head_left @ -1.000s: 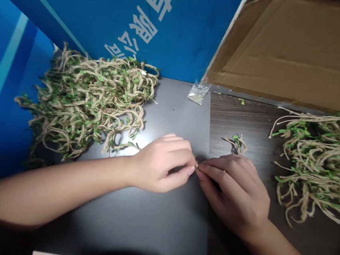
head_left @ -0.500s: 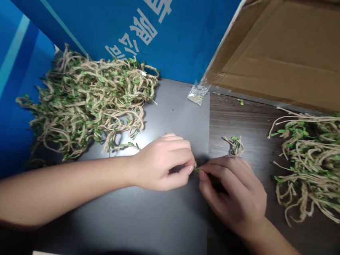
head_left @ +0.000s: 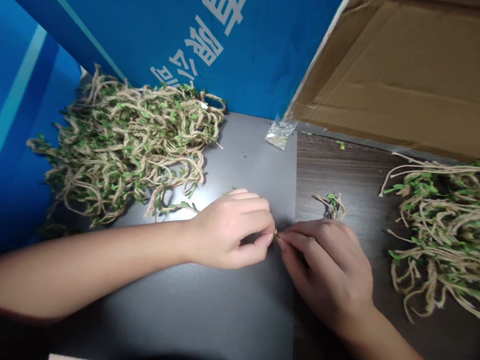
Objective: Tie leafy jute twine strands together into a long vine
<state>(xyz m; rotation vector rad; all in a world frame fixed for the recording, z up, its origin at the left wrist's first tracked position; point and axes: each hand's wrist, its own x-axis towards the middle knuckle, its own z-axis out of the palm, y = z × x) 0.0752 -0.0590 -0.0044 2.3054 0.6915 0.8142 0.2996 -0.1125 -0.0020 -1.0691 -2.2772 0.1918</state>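
Note:
My left hand (head_left: 230, 230) and my right hand (head_left: 327, 265) meet fingertip to fingertip over the grey mat (head_left: 211, 302), both pinching one short piece of jute twine with green leaves (head_left: 276, 235). Most of that piece is hidden inside my fingers. Just beyond my right hand a small loose scrap of leafy twine (head_left: 331, 204) lies on the dark wooden tabletop (head_left: 351, 168).
A large heap of leafy jute twine (head_left: 129, 141) fills the back left of the mat. A second heap (head_left: 451, 228) spreads along the right side. A small clear plastic bag (head_left: 279, 133) lies at the back. Blue printed panels (head_left: 153, 24) and a cardboard sheet (head_left: 415, 72) wall in the workspace.
My hands stay together at the same spot; the right fingertips have shifted slightly at the pinch. The view has drifted a little.

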